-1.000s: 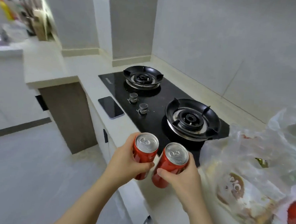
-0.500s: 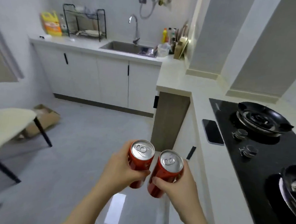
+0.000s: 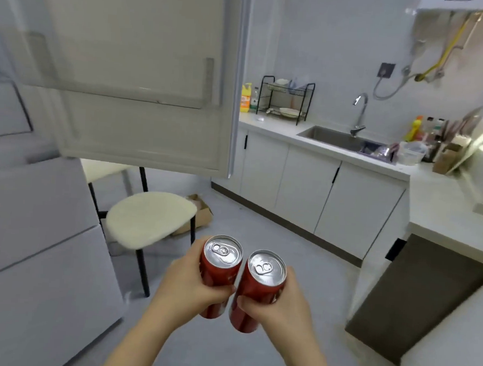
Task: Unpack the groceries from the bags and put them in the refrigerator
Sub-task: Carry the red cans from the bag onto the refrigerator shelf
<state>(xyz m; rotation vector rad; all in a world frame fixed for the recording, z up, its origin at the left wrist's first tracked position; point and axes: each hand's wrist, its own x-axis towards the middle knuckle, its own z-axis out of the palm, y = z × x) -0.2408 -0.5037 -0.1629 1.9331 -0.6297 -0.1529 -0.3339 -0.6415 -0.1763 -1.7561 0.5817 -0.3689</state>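
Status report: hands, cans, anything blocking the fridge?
Hands full: left hand grips left soda can, right hand grips right soda can. Both unopened, tops up. Ahead, refrigerator door open; cushioned chair below it.

Two red cans are counted, the left can (image 3: 222, 254) and the right can (image 3: 266, 269), one gripped in each of two hands, the left hand (image 3: 188, 289) and the right hand (image 3: 284, 305). One refrigerator door (image 3: 139, 74) is seen standing open. Two cream-topped pieces are counted: one chair (image 3: 149, 220) in front and a second cream top (image 3: 104, 170) behind it, of which little is shown. One cardboard box (image 3: 203, 217) is seen on the floor (image 3: 260, 234). On the surface (image 3: 279, 129), one sink (image 3: 335, 137), one faucet (image 3: 360, 113), one dish rack (image 3: 283, 101) and one yellow jug (image 3: 246, 97) are counted. At least three white cabinet doors (image 3: 304, 186) are made out below it. The bottles (image 3: 422, 130) in the corner are too crowded to be counted.
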